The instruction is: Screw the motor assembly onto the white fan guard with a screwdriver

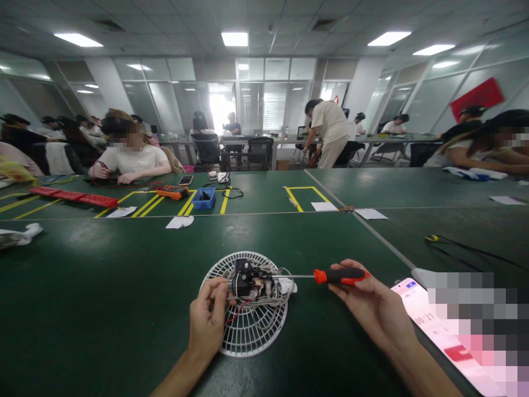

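My left hand (210,317) grips the left end of a fan motor assembly (246,278), a black housing with wires and white parts attached. Beneath it lies a round white fan grille (252,336) on the green table. In my right hand (372,303) is a screwdriver (341,275) with a black and red handle, held level. Its shaft points left, and the tip is among the parts on the right side of the motor assembly; the exact contact point cannot be made out.
A lit phone (446,331) lies right of my right hand. Farther back are a blue bin (204,199), an orange multimeter (172,192), red trays (74,197) and paper sheets (179,221). A black cable (454,242) lies at right. Several people sit across the room.
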### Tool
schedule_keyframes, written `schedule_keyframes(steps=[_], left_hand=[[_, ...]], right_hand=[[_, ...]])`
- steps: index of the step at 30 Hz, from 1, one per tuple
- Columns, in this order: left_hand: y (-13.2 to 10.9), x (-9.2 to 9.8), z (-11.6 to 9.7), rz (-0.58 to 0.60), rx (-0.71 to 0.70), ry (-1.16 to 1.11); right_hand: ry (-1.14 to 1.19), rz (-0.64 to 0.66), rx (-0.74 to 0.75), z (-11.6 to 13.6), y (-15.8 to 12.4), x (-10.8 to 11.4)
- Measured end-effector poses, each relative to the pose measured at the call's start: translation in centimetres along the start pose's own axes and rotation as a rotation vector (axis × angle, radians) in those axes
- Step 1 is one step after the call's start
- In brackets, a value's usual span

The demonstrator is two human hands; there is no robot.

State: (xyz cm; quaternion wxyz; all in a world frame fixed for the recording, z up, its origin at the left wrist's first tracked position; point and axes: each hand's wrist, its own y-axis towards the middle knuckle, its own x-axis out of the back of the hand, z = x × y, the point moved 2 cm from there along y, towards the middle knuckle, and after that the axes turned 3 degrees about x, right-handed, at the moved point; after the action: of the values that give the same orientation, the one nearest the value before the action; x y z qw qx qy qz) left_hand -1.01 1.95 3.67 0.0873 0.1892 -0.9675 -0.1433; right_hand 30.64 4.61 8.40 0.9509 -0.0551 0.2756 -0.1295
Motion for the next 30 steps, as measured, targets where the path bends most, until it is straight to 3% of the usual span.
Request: schedule_keyframes(steps=[8,15,23,30], left_hand=[[0.1,0.0,0.1,0.007,-0.003,0.012],[0.1,0.0,-0.1,0.01,-0.01,0.017],[0.0,0.0,0.0,0.021,-0.006,-0.001],[0.1,0.0,0.3,-0.008,0.02,0.012]], right_hand=[[-0.26,0.002,-0.071,-0.7,1.5,1.6],[-0.159,0.154,0.038,-0.2,1.4,1.6],[-0.115,0.143,0.058,0.0,1.0,1.4],[-0.313,0.059,-0.037,-0.7,1.7,1.9]])
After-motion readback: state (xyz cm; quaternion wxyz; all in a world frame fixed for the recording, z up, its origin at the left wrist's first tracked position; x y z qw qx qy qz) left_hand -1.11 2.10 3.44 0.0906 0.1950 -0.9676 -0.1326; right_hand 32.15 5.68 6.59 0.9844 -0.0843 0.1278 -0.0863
